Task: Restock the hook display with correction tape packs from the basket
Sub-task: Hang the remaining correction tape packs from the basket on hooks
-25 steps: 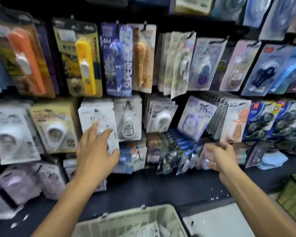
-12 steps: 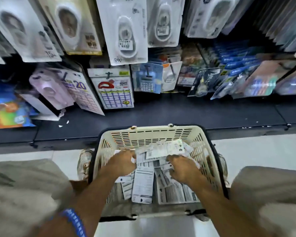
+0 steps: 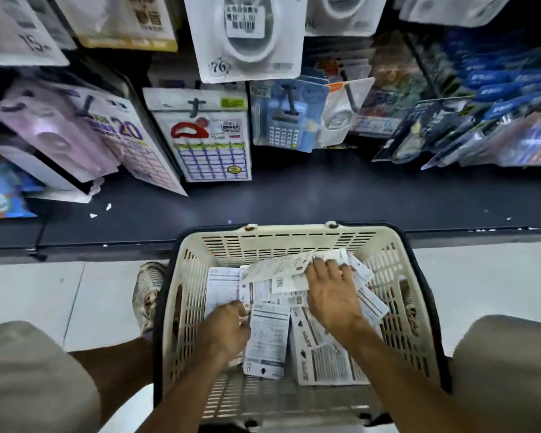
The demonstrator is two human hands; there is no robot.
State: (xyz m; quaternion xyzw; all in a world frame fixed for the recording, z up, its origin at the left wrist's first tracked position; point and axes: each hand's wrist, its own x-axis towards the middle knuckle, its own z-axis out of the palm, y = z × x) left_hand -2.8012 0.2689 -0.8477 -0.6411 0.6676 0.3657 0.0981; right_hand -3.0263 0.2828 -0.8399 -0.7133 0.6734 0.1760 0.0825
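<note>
A cream plastic basket (image 3: 281, 242) sits on the floor between my knees, holding several white correction tape packs (image 3: 322, 357) lying backs up. My left hand (image 3: 227, 331) is inside the basket at the near left, its fingers curled round the left edge of one pack (image 3: 267, 335). Farther in, my right hand (image 3: 330, 296) lies over the pile with fingers spread, the fingertips touching the topmost packs (image 3: 278, 270). Above hangs the hook display, with a white correction tape pack (image 3: 250, 39) at top centre.
A black base shelf (image 3: 294, 198) runs between basket and display. Label and calculator packs (image 3: 213, 139) hang low at centre, blue packs (image 3: 497, 98) at right, a purple pack (image 3: 53, 132) leans at left. My shoe (image 3: 149, 289) stands left of the basket on pale tiles.
A second ago both hands were up at the display. The view then dropped to the basket. Since then my left hand drew nearer and my right reached farther into the pile.
</note>
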